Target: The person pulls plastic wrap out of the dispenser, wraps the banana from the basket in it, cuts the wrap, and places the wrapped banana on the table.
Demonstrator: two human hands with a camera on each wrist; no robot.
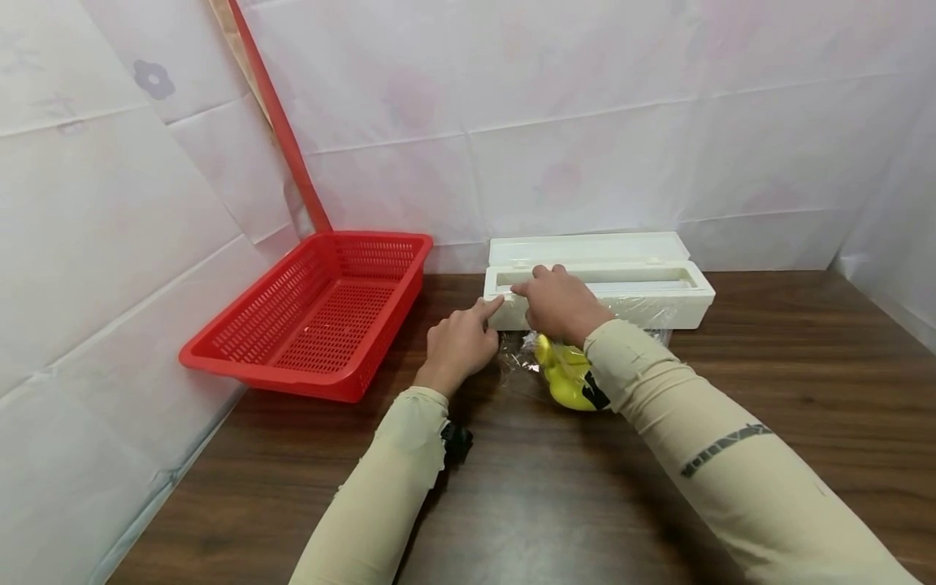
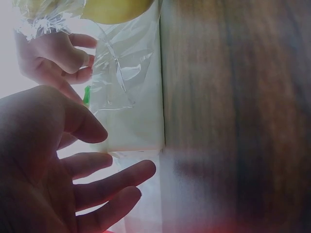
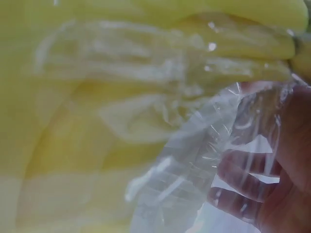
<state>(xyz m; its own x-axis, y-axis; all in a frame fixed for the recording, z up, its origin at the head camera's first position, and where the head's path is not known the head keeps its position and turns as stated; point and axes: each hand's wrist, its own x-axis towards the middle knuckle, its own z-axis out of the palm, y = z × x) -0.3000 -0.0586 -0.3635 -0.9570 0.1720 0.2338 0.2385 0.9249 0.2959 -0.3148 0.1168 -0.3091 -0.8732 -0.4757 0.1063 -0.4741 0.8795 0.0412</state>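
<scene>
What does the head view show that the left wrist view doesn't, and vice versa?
Only the head view: the open lid of the white box, the full red basket and tan sleeves.

Only the left wrist view: a small green piece beside the right hand, too blurred to identify.

Both: the left hand, the right hand, that box, clear film, a yellow object and the wooden table.

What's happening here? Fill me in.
A person has both hands at a long white box whose lid stands open on a dark wooden table. The right hand is over the box's front edge; the left hand is at its left front corner. Clear plastic film hangs over the front. A yellow object, with clear film around it, lies in front of the box. A red basket stands to the left.
</scene>
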